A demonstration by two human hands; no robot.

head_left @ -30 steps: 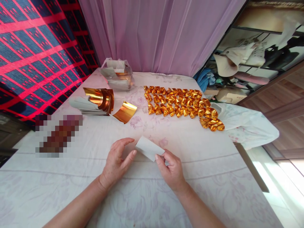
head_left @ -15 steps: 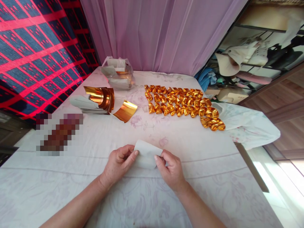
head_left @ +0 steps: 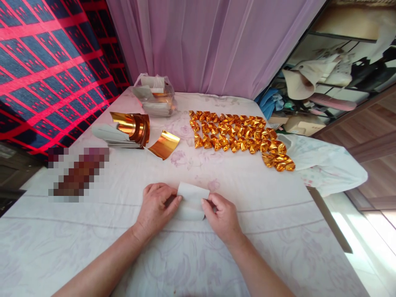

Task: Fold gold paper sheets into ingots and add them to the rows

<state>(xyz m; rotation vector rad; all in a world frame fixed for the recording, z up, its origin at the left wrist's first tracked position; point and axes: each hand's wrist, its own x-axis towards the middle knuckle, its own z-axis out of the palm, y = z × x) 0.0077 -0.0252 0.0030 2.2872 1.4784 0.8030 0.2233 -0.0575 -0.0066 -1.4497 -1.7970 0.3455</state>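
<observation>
Between my hands is a sheet of paper (head_left: 192, 199), its pale whitish side facing up. My left hand (head_left: 159, 206) pinches its left edge between thumb and fingers. At the right edge, my right hand (head_left: 221, 214) grips it with the thumb on top and the fingers curled behind. A small dark sliver shows below the right thumb. Beyond my hands lies a single curved gold foil sheet (head_left: 164, 145). Left of it stands a stack of foil paper (head_left: 128, 132), bent so that gold and pale sides both show.
Several folded gold foil pieces (head_left: 235, 133) sit in rows at the back right. A clear plastic bag (head_left: 154, 97) of paper stands at the back. A white cloth or bag (head_left: 331, 163) hangs by the right edge. A pixelated patch (head_left: 78, 173) covers something at left.
The paper has turned slightly and sits more level between my hands. My left hand has tilted a little, its fingers higher. The foil things on the table have stayed put.
</observation>
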